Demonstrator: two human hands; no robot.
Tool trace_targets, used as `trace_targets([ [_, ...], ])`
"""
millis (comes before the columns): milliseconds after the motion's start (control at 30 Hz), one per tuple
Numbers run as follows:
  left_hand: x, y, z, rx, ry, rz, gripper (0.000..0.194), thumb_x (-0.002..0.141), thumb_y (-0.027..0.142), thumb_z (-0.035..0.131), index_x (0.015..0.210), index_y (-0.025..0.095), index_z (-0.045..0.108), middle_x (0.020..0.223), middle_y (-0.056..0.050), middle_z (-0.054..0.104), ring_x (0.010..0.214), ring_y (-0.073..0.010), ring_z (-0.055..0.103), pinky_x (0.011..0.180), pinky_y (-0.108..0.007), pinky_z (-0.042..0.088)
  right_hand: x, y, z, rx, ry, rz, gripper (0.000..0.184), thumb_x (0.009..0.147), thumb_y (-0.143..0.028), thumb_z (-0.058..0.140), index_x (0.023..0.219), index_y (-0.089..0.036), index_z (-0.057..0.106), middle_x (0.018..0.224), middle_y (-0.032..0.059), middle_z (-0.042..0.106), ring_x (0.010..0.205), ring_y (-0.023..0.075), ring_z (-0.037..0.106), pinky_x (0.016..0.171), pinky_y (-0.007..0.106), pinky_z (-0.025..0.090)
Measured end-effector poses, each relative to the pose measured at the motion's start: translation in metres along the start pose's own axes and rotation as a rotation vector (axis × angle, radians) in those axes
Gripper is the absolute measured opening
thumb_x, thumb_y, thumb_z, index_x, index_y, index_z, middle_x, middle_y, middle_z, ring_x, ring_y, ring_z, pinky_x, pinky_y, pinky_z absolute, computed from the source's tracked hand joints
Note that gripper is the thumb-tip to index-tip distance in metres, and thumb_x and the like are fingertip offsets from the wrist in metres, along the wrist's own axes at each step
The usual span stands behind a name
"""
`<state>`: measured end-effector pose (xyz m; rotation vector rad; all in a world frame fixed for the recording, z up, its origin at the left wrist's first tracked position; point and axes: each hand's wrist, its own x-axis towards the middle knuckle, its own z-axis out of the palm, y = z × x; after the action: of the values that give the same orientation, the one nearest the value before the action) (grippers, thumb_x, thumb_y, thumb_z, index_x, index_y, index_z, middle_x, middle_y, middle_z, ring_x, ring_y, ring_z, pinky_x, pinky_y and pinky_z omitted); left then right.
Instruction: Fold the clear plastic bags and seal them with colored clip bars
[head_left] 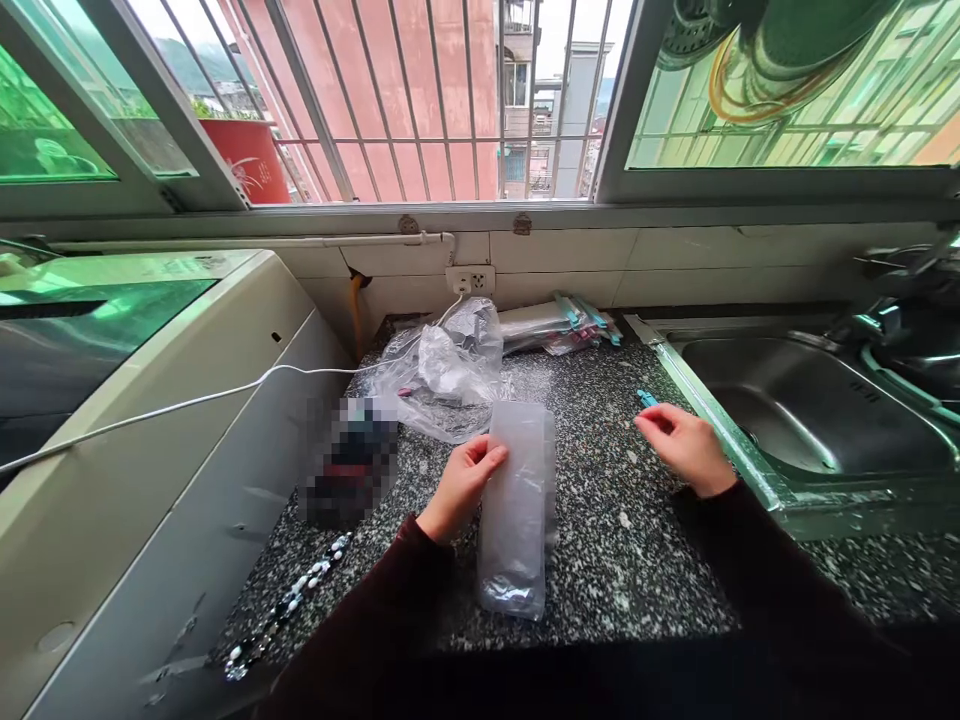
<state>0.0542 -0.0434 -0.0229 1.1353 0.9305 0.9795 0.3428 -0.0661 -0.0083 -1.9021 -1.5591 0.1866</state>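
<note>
My left hand [465, 488] pinches the left edge of a long, frosted, see-through plastic bag [514, 520] near its top. The bag stretches down the speckled countertop [600, 560] toward me, its lower end creased and shiny. To the right, apart from the bag, my right hand [686, 448] has thumb and fingers closed on a small teal plastic piece [646, 399], which sticks out past the fingertips. Behind the bag lies crumpled clear plastic wrapping [454, 365]. Farther back is a pile of flat clear bags [544, 322] with teal strips at their right ends.
A metal sink [795, 400] is set in at the right. A white appliance [247, 440] borders the left side, with a white cable [225, 388] running across it to a wall socket [471, 281]. A blurred dark object [349, 465] and a beaded strap [292, 600] lie at left.
</note>
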Motion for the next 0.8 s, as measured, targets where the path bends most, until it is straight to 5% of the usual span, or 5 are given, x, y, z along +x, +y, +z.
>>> trace_targets([
  [100,0.001,-0.002,-0.002,0.004,-0.006,0.005,0.037,0.063,0.046,0.068,0.077,0.011,0.065,0.071,-0.002,0.061,0.064,-0.0124,0.049,0.06,-0.022,0.038,0.004,0.038,-0.019,-0.43,0.06,0.101,0.027,0.075,-0.043,0.053,0.076,-0.019,0.065,0.068,0.0066,0.065,0.06,0.0196,0.058,0.051,0.028,0.035],
  [200,0.001,-0.002,-0.002,0.002,-0.019,0.011,0.035,0.065,0.044,0.067,0.079,0.012,0.065,0.072,-0.002,0.062,0.066,-0.0129,0.05,0.062,-0.022,0.039,0.001,0.053,-0.023,-0.616,0.005,0.073,0.027,0.076,-0.044,0.053,0.076,-0.02,0.065,0.073,0.007,0.067,0.061,0.019,0.059,0.049,0.027,0.032],
  [400,0.001,0.0,-0.002,0.016,-0.002,0.008,0.034,0.065,0.043,0.067,0.077,0.012,0.064,0.071,-0.002,0.061,0.067,-0.0134,0.05,0.062,-0.023,0.039,0.001,0.04,-0.013,-0.765,-0.089,0.062,0.024,0.077,-0.038,0.056,0.082,-0.017,0.066,0.084,0.0094,0.067,0.072,0.0212,0.06,0.053,0.028,0.034],
  [800,0.003,-0.002,-0.002,0.039,-0.004,-0.001,0.037,0.063,0.045,0.067,0.075,0.011,0.062,0.068,-0.002,0.059,0.063,-0.0126,0.049,0.059,-0.022,0.038,-0.005,0.041,-0.001,-0.874,-0.073,-0.165,0.025,0.083,-0.026,0.044,0.078,-0.015,0.066,0.078,0.0148,0.063,0.077,0.0251,0.058,0.059,0.031,0.036],
])
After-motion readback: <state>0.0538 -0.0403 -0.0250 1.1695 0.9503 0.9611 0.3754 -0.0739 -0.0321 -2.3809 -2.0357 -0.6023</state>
